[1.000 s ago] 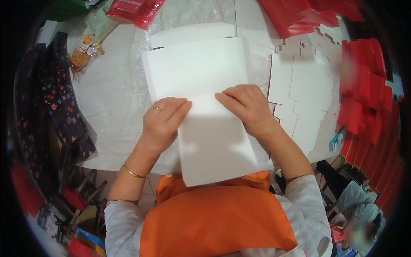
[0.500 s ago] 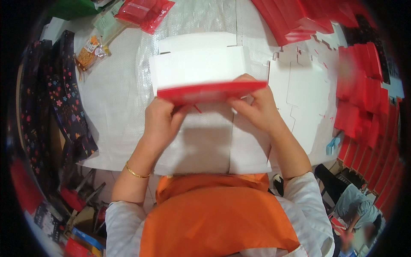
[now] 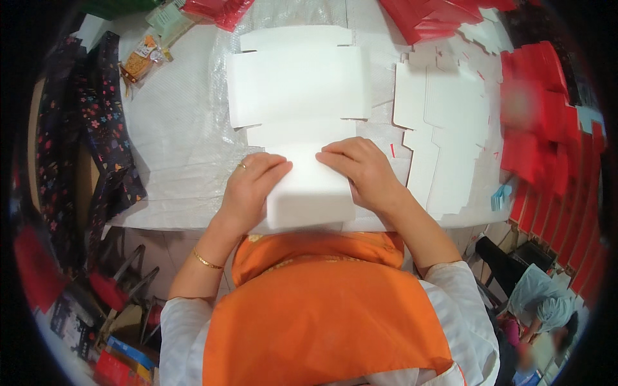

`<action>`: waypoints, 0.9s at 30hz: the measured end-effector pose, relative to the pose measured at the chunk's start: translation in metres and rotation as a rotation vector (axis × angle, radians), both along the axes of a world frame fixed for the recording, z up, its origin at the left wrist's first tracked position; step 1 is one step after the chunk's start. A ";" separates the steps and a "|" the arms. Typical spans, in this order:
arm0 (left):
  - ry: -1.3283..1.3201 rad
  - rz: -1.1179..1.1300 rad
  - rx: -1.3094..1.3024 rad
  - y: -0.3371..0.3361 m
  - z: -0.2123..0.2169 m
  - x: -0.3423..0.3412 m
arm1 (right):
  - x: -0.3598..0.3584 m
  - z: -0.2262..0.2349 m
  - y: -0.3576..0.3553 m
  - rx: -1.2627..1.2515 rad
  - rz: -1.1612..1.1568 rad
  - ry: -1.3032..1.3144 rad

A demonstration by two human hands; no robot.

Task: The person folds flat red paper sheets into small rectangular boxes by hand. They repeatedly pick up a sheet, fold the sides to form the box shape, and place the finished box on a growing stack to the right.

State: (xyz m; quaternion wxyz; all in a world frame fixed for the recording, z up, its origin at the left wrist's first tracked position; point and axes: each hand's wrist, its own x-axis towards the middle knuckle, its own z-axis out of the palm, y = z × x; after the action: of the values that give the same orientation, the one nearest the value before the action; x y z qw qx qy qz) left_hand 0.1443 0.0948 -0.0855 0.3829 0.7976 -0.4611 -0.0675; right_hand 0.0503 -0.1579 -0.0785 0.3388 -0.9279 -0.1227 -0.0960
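Note:
An unfolded white cardboard box blank (image 3: 299, 87) lies in front of me, its white face up, with a wide slotted panel on the far side and a narrower panel toward my body. My left hand (image 3: 250, 186) grips the near part from the left, fingers bent together and fingertips on the card by a crease. On the opposite side my right hand (image 3: 368, 172) holds the same part, its fingers bent and pressed close together. Both thumbs are largely hidden. The near panel reaches almost to the table's front edge.
To the right lie stacked flat white blanks (image 3: 450, 122), with red folded card pieces (image 3: 534, 109) beyond. A snack packet (image 3: 143, 61) and red plastic packaging (image 3: 222, 9) are at the far left. Dark flowered boxes (image 3: 106, 122) line the left edge. Another person sits at lower right.
The red outer side of the raised near panel no longer shows; that panel now lies toward me, white side up. Both hands have come nearer my body, and my head view has shifted slightly.

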 end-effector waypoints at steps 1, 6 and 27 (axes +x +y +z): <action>-0.001 0.054 -0.015 -0.005 0.004 0.001 | 0.003 -0.001 -0.001 0.021 -0.017 0.012; 0.242 0.335 -0.090 -0.024 -0.001 0.014 | 0.028 0.008 0.002 0.105 -0.228 0.311; 0.534 0.439 -0.222 -0.036 0.013 0.010 | 0.028 0.031 0.010 0.628 -0.378 -0.115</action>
State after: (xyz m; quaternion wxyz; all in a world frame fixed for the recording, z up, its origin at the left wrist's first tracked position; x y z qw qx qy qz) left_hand 0.1540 0.0590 -0.0721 0.5797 0.7853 -0.1671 -0.1392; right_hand 0.0787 -0.1476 -0.0476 0.5759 -0.7780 0.0673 -0.2418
